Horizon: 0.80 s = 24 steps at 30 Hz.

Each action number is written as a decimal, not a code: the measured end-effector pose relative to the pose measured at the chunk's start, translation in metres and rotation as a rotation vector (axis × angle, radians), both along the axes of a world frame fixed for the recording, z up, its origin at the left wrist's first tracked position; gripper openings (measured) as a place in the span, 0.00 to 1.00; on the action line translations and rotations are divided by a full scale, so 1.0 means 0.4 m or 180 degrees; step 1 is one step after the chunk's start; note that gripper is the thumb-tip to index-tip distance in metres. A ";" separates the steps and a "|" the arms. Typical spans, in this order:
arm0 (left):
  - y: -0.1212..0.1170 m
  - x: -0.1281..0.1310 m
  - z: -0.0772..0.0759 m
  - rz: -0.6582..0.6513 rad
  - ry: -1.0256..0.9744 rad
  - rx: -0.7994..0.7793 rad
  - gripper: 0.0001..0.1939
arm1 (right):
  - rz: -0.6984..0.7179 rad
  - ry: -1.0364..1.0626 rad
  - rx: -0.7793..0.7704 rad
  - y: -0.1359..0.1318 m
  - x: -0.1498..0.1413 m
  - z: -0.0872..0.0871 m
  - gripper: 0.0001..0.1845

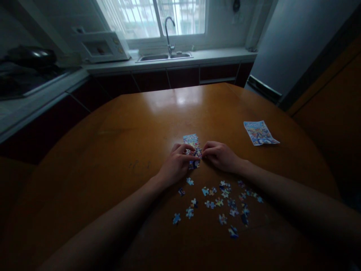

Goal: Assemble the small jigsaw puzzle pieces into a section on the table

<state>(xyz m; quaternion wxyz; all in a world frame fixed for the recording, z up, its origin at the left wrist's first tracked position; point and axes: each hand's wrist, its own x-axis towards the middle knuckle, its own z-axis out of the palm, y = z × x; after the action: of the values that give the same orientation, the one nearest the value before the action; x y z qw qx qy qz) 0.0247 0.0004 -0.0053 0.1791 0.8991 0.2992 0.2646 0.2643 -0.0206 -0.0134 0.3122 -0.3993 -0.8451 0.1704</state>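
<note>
A partly joined jigsaw puzzle (191,139) lies on the wooden table, a narrow upright strip of small colourful pieces. My left hand (177,162) rests over its left side, fingers and thumb reaching apart across the pieces and hiding its middle. At the strip's right edge, my right hand (220,155) is closed in a pinch with its fingertips touching the edge. A small puzzle piece seems to be between them, mostly hidden by the fingers. Several loose puzzle pieces (219,202) are scattered nearer to me, below both hands.
A creased picture sheet (259,133) lies on the right of the table (135,124). Beyond the table are a counter with a sink (153,57), a faucet (169,35) and a microwave (101,47). A dark pan (32,56) sits on the stove at left.
</note>
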 end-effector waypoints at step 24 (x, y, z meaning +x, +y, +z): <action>0.012 0.000 -0.012 0.0085 0.0020 -0.0120 0.25 | 0.0035 0.0189 -0.0184 0.003 0.002 0.006 0.14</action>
<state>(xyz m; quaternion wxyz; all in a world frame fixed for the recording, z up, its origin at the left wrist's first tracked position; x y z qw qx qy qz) 0.0247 0.0051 -0.0100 0.1915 0.8923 0.3166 0.2584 0.2651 -0.0194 -0.0110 0.3245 -0.3983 -0.8323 0.2081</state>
